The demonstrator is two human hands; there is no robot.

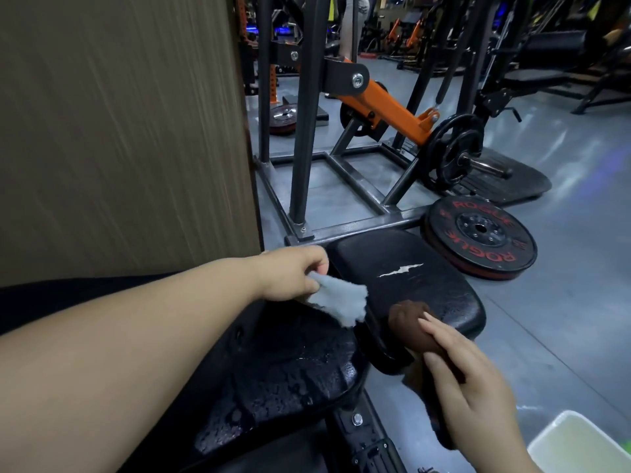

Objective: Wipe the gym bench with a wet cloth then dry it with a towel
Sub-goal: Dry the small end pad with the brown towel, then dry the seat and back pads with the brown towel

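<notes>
The left hand (293, 274) pinches the grey cloth (336, 300), which dangles just below its fingers over the wet near pad (290, 370). The right hand (471, 380) grips the brown towel (409, 322), pressed ahead of its fingertips on the far pad (426, 285) of the surface.

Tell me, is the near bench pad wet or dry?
Wet: water droplets shine across the surface of the near bench pad.

Black textured vinyl bench pads: two (near pad (290, 370), far pad (409, 285)). Cloths: two (pale grey rag (338, 298), brown towel (406, 319)). Round weight plates (479, 240): three.
</notes>
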